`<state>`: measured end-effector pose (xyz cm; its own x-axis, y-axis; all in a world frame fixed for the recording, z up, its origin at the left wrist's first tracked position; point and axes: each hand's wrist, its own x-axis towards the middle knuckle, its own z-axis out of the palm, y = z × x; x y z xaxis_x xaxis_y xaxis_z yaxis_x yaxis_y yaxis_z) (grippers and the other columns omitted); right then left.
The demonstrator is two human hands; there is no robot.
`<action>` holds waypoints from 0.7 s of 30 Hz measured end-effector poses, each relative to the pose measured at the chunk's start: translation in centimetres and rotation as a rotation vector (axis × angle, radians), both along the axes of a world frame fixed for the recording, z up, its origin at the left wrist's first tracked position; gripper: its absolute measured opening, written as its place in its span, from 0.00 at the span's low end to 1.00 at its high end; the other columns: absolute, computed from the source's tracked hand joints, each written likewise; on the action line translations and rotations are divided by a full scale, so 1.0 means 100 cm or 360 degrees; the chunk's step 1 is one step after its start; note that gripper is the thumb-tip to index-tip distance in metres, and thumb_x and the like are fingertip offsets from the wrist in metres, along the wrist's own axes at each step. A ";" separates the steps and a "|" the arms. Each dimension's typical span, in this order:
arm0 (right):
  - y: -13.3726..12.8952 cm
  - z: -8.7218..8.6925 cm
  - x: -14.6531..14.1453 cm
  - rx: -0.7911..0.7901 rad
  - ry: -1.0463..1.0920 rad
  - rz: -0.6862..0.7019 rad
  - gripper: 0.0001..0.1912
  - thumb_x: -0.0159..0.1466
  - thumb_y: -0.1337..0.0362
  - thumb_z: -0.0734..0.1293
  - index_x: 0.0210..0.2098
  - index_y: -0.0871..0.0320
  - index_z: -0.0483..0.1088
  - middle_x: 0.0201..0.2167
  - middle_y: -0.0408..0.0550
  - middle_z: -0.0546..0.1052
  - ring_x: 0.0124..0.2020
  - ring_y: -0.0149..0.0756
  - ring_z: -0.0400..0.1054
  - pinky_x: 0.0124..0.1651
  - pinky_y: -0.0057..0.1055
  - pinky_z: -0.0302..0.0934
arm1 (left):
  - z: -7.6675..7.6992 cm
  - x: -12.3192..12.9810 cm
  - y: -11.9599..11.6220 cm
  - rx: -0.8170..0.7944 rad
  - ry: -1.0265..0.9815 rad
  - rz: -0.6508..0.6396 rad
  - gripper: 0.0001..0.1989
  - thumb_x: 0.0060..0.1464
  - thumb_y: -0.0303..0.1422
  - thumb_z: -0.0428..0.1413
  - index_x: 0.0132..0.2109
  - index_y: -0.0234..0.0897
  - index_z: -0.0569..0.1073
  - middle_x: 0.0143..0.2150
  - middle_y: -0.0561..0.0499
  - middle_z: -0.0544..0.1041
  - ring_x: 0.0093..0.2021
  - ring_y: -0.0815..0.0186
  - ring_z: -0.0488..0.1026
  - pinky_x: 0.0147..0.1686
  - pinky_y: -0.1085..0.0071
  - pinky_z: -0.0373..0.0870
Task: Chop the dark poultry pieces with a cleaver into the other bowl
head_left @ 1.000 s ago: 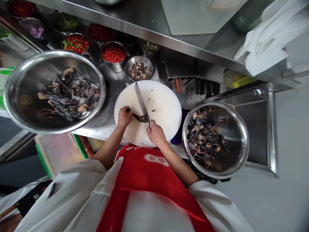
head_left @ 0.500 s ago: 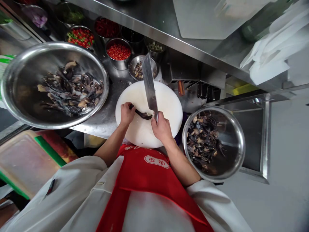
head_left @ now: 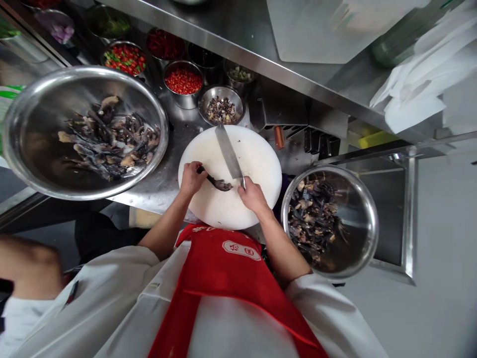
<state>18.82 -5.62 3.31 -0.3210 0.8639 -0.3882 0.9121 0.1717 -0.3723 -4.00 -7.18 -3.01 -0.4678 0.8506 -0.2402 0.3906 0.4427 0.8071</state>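
My left hand (head_left: 192, 178) pinches one end of a dark chicken foot (head_left: 220, 184), whose toes rest on the round white cutting board (head_left: 231, 211). My right hand (head_left: 253, 194) is closed round the handle of a cleaver (head_left: 228, 153). The blade lies low over the board, its tip near the far rim, pointing away from me. On the left is a wide steel bowl (head_left: 40, 181) with dark feet in it. Another steel bowl (head_left: 359, 248) on the right holds several more dark pieces.
Steel pots of chopped red chillies (head_left: 183, 81) and other ingredients line the back, beside a small bowl of chopped bits (head_left: 221, 110). A steel shelf edge (head_left: 261, 62) crosses above. Another person's arm (head_left: 32, 266) is at the lower left.
The cleaver has come down from upright to low over the board. My left hand has shifted slightly left with the foot. The covered tray at lower left has gone; a person's arm shows there.
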 end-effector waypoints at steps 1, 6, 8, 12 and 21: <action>0.002 0.001 0.005 0.0029 -0.0014 -0.0024 0.15 0.66 0.62 0.56 0.50 0.58 0.64 0.37 0.53 0.78 0.39 0.45 0.72 0.40 0.32 0.59 | 0.002 -0.002 -0.001 -0.0007 -0.0034 -0.0011 0.15 0.41 0.27 0.57 0.41 0.37 0.71 0.42 0.46 0.69 0.38 0.63 0.71 0.36 0.67 0.70; -0.003 0.007 0.016 0.0103 0.0074 -0.0109 0.17 0.66 0.60 0.55 0.52 0.58 0.64 0.38 0.53 0.78 0.39 0.44 0.72 0.41 0.32 0.59 | 0.019 -0.014 -0.004 0.0035 -0.0462 -0.0148 0.10 0.44 0.31 0.58 0.36 0.38 0.67 0.29 0.54 0.69 0.24 0.71 0.66 0.23 0.74 0.63; -0.009 0.006 0.019 0.0044 0.0170 -0.0062 0.16 0.66 0.59 0.57 0.49 0.56 0.65 0.38 0.51 0.78 0.39 0.43 0.71 0.41 0.31 0.59 | 0.030 -0.022 -0.006 0.0121 -0.0553 -0.0183 0.10 0.44 0.31 0.59 0.35 0.38 0.67 0.27 0.56 0.69 0.22 0.73 0.64 0.22 0.75 0.62; -0.018 -0.001 0.031 -0.0115 0.0249 -0.0111 0.13 0.64 0.59 0.57 0.44 0.55 0.68 0.31 0.47 0.77 0.32 0.40 0.71 0.36 0.30 0.59 | 0.049 -0.038 -0.011 0.0405 -0.0497 -0.0197 0.13 0.43 0.31 0.61 0.37 0.38 0.66 0.30 0.55 0.71 0.27 0.72 0.69 0.27 0.75 0.66; -0.035 0.004 0.027 0.0052 0.0340 -0.0359 0.19 0.64 0.56 0.56 0.51 0.56 0.65 0.29 0.46 0.75 0.29 0.40 0.69 0.35 0.31 0.61 | 0.009 0.014 -0.043 0.0145 0.0222 -0.0345 0.05 0.52 0.31 0.56 0.38 0.38 0.69 0.37 0.48 0.73 0.39 0.61 0.72 0.41 0.64 0.69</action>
<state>21.55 -9.08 3.68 -0.1910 0.9335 -0.3034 0.8303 -0.0112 -0.5572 -2.57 -11.46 -2.09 -0.2955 0.9496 -0.1044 0.5784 0.2648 0.7716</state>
